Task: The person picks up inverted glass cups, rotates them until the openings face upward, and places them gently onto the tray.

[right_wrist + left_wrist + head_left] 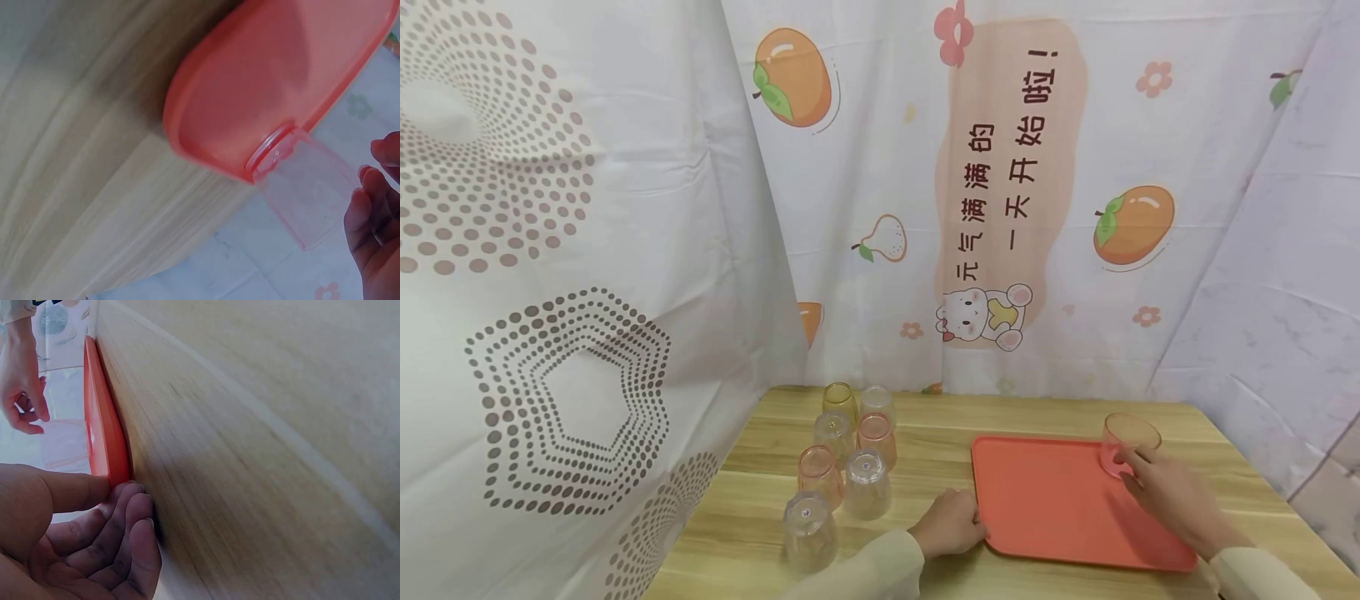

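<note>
A red tray [1060, 500] lies flat on the wooden table. My left hand [951, 523] pinches its left edge near the front corner, with the thumb [78, 490] on the rim and the fingers curled below. At the tray's far right corner stands a clear pink cup [306, 187], mouth up, its thick base on the tray. Beside this cup is my right hand [1172, 496], fingers loosely bent, with the fingertips [357, 209] right at the cup's wall and not wrapped round it.
Left of the tray, several upside-down cups stand in two rough rows: a yellow cup [840, 404], pink cups such as this near one [820, 475], and clear ones like the front cup [809, 533]. Printed curtains [880, 167] hang behind and beside the table [917, 425].
</note>
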{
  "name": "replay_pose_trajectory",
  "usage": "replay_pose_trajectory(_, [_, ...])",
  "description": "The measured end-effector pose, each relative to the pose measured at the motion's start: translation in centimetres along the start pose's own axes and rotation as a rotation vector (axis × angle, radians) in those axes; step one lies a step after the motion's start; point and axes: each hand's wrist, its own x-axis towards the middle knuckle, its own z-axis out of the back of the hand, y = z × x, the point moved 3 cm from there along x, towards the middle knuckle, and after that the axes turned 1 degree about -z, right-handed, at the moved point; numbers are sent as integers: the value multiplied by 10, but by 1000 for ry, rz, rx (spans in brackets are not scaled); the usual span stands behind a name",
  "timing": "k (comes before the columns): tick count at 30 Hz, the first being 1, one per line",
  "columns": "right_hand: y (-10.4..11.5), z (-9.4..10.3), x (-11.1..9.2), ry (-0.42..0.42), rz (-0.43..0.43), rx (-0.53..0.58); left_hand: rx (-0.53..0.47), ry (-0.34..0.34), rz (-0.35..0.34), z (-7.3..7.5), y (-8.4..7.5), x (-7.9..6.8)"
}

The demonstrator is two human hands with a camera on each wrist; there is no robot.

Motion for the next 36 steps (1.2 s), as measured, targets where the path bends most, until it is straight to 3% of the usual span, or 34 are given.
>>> replay_pose_trajectory(16, [45,-6,-2,31,12,10,17,-28,-47,3,-2,-2])
replay_pose_trajectory(27, [69,-20,-8,20,85,86,1,-27,-33,3,-2,-3])
replay_pose_trajectory(36, [84,-20,-7,64,74,91,5,-25,-34,3,-2,-3])
